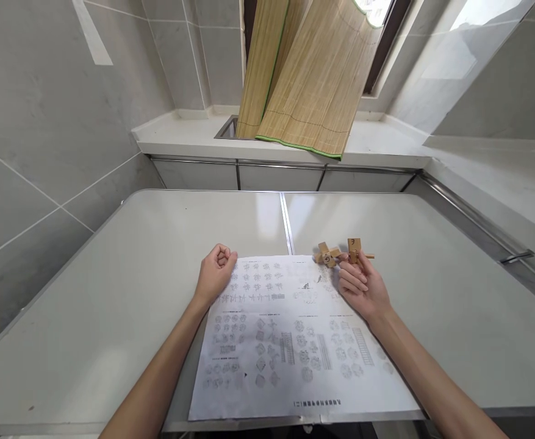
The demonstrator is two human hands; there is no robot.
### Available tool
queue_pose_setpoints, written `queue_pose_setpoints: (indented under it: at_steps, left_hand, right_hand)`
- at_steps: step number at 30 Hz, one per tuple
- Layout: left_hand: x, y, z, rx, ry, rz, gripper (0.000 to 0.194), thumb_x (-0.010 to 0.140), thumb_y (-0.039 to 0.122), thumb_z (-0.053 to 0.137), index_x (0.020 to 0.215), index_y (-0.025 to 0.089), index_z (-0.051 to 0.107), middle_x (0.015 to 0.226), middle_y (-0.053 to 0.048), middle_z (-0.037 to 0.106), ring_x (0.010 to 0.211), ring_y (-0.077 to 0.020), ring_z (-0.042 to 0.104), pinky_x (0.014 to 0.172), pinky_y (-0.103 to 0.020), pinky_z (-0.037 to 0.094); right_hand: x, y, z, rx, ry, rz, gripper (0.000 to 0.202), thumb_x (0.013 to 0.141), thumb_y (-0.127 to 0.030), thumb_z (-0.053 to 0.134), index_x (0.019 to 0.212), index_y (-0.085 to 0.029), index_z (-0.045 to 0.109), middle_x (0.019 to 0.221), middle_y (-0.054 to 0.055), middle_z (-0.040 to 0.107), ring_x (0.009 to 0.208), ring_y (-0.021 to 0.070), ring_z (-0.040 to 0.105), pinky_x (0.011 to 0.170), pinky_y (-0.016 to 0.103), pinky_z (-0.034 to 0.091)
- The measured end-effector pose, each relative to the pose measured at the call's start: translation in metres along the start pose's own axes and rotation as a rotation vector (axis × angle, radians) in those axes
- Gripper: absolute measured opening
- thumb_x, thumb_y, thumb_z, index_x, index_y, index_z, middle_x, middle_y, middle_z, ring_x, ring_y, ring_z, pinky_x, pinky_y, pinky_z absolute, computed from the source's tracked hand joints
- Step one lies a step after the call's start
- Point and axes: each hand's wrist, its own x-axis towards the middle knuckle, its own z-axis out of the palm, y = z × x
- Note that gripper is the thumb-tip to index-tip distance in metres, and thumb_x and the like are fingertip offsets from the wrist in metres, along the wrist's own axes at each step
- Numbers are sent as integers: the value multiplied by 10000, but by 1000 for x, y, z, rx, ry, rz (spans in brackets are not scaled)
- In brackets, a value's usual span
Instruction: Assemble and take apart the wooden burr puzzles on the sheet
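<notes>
My right hand (364, 286) pinches a wooden puzzle piece (354, 245) between thumb and fingers, over the upper right of a printed sheet. A dark mark shows on the piece's upright face, and a thin wooden end sticks out to the right. Just left of it, a cluster of interlocked wooden puzzle pieces (326, 256) sits at the sheet's top right edge, close to my fingertips. My left hand (216, 268) rests in a loose fist at the upper left edge of the instruction sheet (258, 390), with nothing visible in it. Small assembly drawings cover the paper.
The pale folding table (125, 292) has a centre seam and a metal rim. Behind it runs a white ledge (185, 137) with a bamboo mat (317, 79) hanging over its edge. Tiled walls stand at both sides, and a metal rail (473, 213) lies along the right.
</notes>
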Motion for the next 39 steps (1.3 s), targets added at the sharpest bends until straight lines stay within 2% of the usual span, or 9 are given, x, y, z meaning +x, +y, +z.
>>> queue_pose_setpoints:
  at_steps: [9,15,20,24,28,30,35,37,39]
  left_hand:
    - [0,4,3,26,28,34,300,867,413,641,768,233,422,616,84,312,537,-103,282,535,-233,264]
    - [-4,5,3,170,107,178,270,899,364,622,752,232,437,627,67,365,554,-115,331,562,-251,313]
    - [-13,4,11,371,-33,368,242,951,341,560,756,235,462,621,45,457,559,-136,412,580,-272,363]
    - [-23,3,22,464,-139,489,268,979,324,529,741,235,444,597,53,450,536,-133,403,584,-273,366]
    - [-31,4,30,489,-207,554,262,993,312,520,753,234,448,662,28,507,575,-143,438,582,-282,364]
    - [-33,6,31,486,-236,575,239,1000,308,521,781,234,462,705,16,525,599,-149,455,590,-290,377]
    - [-41,18,37,373,-242,622,90,975,298,610,980,241,540,1041,-66,638,912,-212,620,799,-348,511]
    - [-45,21,41,285,-244,600,258,935,325,693,1138,256,549,1236,-107,621,1120,-263,622,906,-396,534]
    - [-50,23,46,192,-316,577,527,879,380,783,1317,279,507,1398,-139,566,1290,-313,570,999,-446,532]
  right_hand:
    - [3,-5,2,-90,-18,-78,187,943,-345,762,906,-232,618,514,-120,272,379,79,180,324,183,253]
    - [1,1,11,-298,27,-181,310,943,-526,733,885,-237,639,534,-105,272,419,79,170,354,206,250]
    - [-5,13,23,-575,67,-262,403,909,-639,715,1006,-249,700,609,-61,428,448,84,311,390,232,315]
    - [-8,20,29,-687,20,-282,410,941,-607,683,1161,-261,693,771,-16,572,480,89,379,449,262,395]
    - [-10,26,30,-789,-32,-301,352,970,-576,649,1151,-274,661,886,12,608,524,113,430,524,306,439]
    - [-10,30,28,-834,-44,-313,303,987,-555,632,1124,-286,657,844,8,579,540,132,414,540,320,423]
    - [-13,37,21,-1099,-117,-388,137,1000,-391,615,931,-314,704,777,33,540,699,225,486,639,358,438]
    - [-15,38,20,-1244,-220,-407,148,990,-303,586,975,-339,730,832,40,596,775,249,546,695,368,453]
    - [-17,38,21,-1369,-315,-403,226,971,-228,551,1038,-348,731,869,30,634,757,236,564,689,350,440]
